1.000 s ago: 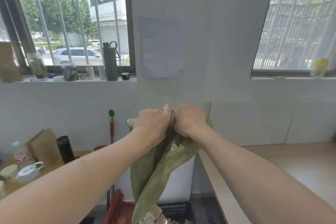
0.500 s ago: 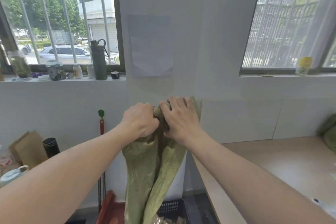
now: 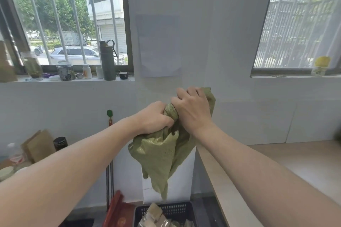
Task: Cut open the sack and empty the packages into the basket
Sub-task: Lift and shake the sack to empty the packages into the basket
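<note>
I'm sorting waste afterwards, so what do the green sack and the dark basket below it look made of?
Green sack: apparently woven plastic, polypropylene style; a fine weave with slight sheen shows, and it crumples stiffly where the left hand and right hand bunch it. Dark basket: likely moulded plastic, matte, with a regular grid of small holes in its wall.

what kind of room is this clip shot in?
Probably a small ground-floor workroom or back room, not a proper warehouse. Barred windows look onto a street with parked cars, the sill holds jars and a flask, and a black plastic basket of packages sits on the floor beside a wooden counter.
</note>
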The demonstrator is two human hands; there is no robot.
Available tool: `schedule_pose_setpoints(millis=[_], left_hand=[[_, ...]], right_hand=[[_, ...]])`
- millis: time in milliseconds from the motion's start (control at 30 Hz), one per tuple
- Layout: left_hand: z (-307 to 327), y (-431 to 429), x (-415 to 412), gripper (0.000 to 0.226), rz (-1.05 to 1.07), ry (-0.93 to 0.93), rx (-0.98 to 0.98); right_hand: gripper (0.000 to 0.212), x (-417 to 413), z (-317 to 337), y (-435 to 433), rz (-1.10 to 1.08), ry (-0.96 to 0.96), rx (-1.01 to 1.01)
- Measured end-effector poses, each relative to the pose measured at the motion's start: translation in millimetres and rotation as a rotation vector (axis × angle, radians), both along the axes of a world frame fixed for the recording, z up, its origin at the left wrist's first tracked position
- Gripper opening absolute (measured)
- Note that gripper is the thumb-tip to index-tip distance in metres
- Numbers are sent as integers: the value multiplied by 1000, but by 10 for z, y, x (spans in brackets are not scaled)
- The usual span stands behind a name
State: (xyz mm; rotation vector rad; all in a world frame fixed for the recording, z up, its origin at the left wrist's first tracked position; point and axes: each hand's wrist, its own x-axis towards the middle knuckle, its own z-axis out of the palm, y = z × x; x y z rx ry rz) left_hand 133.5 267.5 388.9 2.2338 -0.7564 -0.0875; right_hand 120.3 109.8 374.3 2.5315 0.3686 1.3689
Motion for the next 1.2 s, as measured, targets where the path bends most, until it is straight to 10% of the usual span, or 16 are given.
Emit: schedule_pose_setpoints(millis=[233, 400, 567, 900, 1200], left_hand=[[-23, 40, -44, 57, 93, -546, 531], [-140, 3, -54, 36, 293, -843, 611], [-58, 60, -17, 20, 287, -742, 526], [2, 101, 158, 12, 409, -316, 157], [19, 72, 67, 21, 110, 62, -146]], right_hand=[[24, 14, 31, 91, -205, 303, 34], [14, 21, 88, 150, -178, 477, 181], [10, -60, 121, 169, -95, 563, 268], [110, -99, -199, 8, -27, 228, 34], [30, 32, -141, -56, 38, -80, 49]])
